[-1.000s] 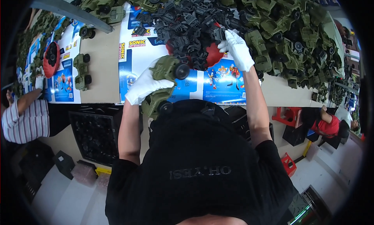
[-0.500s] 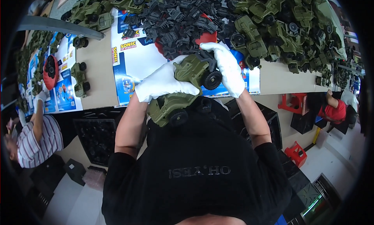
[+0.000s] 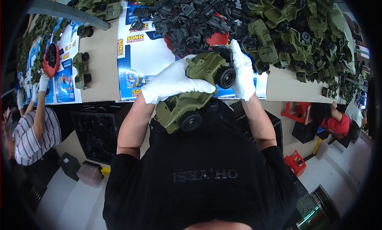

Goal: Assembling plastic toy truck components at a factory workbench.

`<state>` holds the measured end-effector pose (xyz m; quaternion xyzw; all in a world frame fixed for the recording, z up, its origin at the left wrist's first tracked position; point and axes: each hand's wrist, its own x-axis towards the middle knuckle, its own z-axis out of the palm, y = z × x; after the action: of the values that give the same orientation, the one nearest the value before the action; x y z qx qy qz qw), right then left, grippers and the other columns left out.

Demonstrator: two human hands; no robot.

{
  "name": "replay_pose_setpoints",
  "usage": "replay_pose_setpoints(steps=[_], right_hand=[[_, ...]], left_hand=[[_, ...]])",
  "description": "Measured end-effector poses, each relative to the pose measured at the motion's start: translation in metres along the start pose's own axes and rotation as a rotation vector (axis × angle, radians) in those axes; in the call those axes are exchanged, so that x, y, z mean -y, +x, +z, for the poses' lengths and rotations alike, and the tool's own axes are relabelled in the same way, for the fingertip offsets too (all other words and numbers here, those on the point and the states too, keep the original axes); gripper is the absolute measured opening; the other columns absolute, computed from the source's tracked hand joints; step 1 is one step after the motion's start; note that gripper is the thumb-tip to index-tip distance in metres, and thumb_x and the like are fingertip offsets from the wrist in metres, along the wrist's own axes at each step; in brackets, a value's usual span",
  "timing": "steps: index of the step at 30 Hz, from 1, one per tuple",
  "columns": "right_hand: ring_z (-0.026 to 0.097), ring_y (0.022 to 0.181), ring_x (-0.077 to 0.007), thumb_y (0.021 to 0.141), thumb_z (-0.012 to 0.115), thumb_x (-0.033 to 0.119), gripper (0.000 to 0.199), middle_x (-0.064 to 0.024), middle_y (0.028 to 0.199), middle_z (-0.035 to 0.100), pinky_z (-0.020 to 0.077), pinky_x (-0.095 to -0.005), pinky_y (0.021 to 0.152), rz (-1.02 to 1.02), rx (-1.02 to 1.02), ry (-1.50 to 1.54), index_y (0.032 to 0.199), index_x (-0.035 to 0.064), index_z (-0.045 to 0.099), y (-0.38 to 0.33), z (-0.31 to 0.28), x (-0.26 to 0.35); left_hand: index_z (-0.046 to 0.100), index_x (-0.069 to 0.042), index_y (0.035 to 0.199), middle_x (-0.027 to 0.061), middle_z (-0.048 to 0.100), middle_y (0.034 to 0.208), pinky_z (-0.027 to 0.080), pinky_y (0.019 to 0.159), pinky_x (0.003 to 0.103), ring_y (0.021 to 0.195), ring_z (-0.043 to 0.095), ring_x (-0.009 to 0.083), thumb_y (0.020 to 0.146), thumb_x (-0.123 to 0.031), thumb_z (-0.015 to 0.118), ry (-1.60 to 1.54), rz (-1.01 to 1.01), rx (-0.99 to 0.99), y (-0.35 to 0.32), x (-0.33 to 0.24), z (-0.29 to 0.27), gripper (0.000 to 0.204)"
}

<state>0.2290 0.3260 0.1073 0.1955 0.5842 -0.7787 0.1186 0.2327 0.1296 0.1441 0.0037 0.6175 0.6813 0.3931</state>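
An olive-green toy jeep [image 3: 205,67] with black wheels is held slanted over the table's near edge. My left hand [image 3: 171,82], in a white glove, grips it with the thumb across its middle. At the jeep's upper end sits a black plastic part [image 3: 223,53], touching the body. My right hand [image 3: 243,73], also gloved in white, presses against this part and the end by the wheel, its fingers pointing up. The right palm side and part of the black piece are hidden.
Beyond my hands, a heap of black plastic parts [image 3: 187,21] spills over a red tray [image 3: 218,39]. Many green jeeps [image 3: 266,49] are piled at the right. Printed sheets [image 3: 137,65] cover the table. At the left a co-worker [image 3: 38,130] works by another red tray [image 3: 51,63].
The jeep and both hands have shifted slightly right in the picture. My right fingers have straightened upward from curling over the black part.
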Motion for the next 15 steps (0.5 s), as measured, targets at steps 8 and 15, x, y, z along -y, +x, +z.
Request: replay_pose_setpoints(steps=[8, 15], right_hand=[[0.056, 0.081, -0.0045, 0.1, 0.05, 0.032, 0.036, 0.0009, 0.089, 0.066, 0.0444, -0.0214, 0.076, -0.084, 0.069, -0.09, 0.103, 0.0014, 0.069, 0.003, -0.014, -0.014], [0.054, 0.085, -0.0073, 0.1, 0.052, 0.026, 0.032, -0.0014, 0.097, 0.063, 0.044, -0.0242, 0.078, -0.139, 0.138, -0.01, 0.108, -0.0002, 0.067, 0.007, -0.024, -0.027]], left_hand=[[0.047, 0.006, 0.129, 0.0121, 0.064, 0.114, 0.047, 0.092, 0.028, 0.103, 0.062, 0.0169, 0.063, -0.027, 0.09, 0.064, 0.002, -0.032, 0.005, 0.004, -0.001, 0.086], [0.048, 0.006, 0.129, 0.0159, 0.064, 0.115, 0.045, 0.096, 0.03, 0.107, 0.062, 0.023, 0.059, -0.043, 0.088, 0.231, 0.018, -0.079, 0.002, 0.007, 0.0, 0.094]])
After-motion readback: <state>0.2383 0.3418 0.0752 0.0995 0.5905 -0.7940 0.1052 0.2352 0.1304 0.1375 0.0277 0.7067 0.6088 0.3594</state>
